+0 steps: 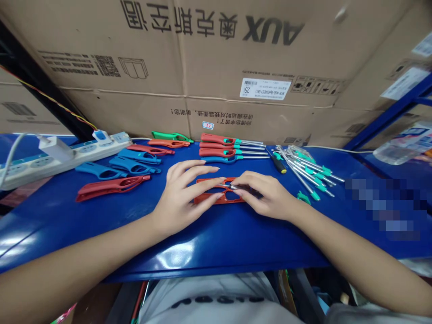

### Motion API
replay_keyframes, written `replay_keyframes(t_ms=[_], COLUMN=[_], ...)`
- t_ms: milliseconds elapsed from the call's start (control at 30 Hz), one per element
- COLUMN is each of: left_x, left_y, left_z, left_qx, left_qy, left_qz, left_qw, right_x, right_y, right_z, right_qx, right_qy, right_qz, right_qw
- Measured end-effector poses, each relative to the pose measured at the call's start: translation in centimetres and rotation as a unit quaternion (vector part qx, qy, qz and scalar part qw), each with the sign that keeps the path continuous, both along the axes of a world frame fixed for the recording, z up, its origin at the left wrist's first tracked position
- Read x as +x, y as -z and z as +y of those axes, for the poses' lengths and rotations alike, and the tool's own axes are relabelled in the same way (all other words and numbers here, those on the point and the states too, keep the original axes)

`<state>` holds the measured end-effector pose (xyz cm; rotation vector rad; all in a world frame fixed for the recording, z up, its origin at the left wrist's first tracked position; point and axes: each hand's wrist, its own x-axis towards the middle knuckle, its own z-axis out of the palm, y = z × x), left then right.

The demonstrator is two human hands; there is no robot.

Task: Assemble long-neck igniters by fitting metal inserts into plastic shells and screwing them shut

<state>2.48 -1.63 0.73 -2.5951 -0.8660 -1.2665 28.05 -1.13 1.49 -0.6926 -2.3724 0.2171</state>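
Two orange-red lighter casing halves [211, 198] lie side by side on the blue table, hollow sides up. My left hand [184, 193] reaches over them from the left, thumb and index finger pressed on the casing halves, the other fingers spread. The thumb and index finger of my right hand [265, 193] pinch a small dark and silver part [228, 186] above the casing; its exact kind is too small to tell. Part of the casing is covered by my fingers. Beyond my hands lie assembled long-nosed lighters [218, 138] in red and blue, with metal tubes pointing right.
At left are a red casing [111, 187], several blue casings [135, 167] and a green casing [171, 136]. Metal tubes with green pieces [308, 171] pile up at right beside a screwdriver [278, 162]. A power strip [84, 153] and cardboard box [209, 58] stand behind.
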Motion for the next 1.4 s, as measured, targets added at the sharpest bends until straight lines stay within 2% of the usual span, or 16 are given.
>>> replay_keyframes(t_ms=[233,400,567,767,1033,1167,1400], left_x=[0.4,0.5,0.5,0.4,0.6,0.7,1.1], left_y=[0.1,0.0,0.0,0.2,0.8,1.2,1.6], left_z=[-0.5,-0.7,-0.5,-0.3,0.0,0.1,0.1], left_qx=[-0.016,-0.020,-0.031,-0.045,-0.115,-0.164,-0.221], left_qy=[0.042,0.055,0.062,0.070,0.081,0.085,0.094], left_qz=[-0.017,-0.033,-0.039,-0.034,-0.032,-0.021,-0.063], left_qw=[0.999,0.998,0.997,0.996,0.989,0.983,0.969], right_x=[-0.5,-0.7,-0.3,-0.1,0.1,0.1,0.1], right_y=[0.0,-0.2,-0.3,0.0,0.5,0.8,0.9], right_z=[-0.7,-0.8,-0.5,-0.4,-0.2,0.0,0.1], right_qx=[0.010,-0.016,-0.049,-0.022,0.056,0.069,0.110], right_qy=[-0.061,-0.056,-0.053,-0.041,-0.022,-0.015,-0.015], right_qz=[-0.011,0.038,0.008,-0.050,-0.145,-0.185,-0.189], right_qw=[0.998,0.998,0.997,0.998,0.988,0.980,0.976])
